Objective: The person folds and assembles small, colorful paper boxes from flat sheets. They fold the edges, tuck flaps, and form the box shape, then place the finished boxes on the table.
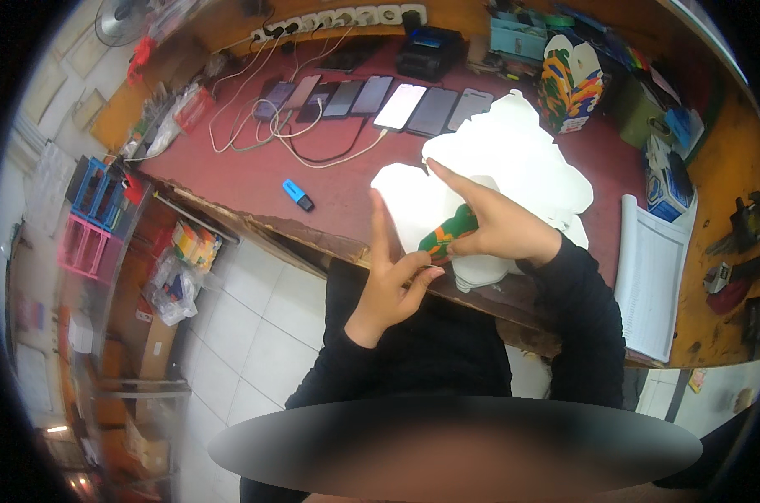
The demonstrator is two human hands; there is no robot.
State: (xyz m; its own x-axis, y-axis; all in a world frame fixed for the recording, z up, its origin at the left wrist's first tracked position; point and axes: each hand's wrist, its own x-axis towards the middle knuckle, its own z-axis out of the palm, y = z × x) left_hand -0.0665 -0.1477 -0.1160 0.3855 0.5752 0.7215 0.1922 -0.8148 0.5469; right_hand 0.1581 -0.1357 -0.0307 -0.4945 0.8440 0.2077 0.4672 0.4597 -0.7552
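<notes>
A paper food box blank (405, 197), white inside with a green and orange printed panel, is held between my two hands at the table's front edge. My left hand (386, 281) grips its left and lower side, index finger stretched up along the edge, thumb and other fingers closed at the bottom. On the opposite side, my right hand (501, 222) lays its index finger towards the top corner and presses its thumb near the printed panel. Beneath and behind my right hand spreads a pile of flat white box blanks (531, 155). Folded printed boxes (569, 88) stand nested at the back right.
Several phones (399, 106) lie in a row at the back, with white cables running to a power strip (346, 17). A blue highlighter (298, 194) lies left of my hands. To the right are an open notebook (655, 285) and a blue box (669, 180).
</notes>
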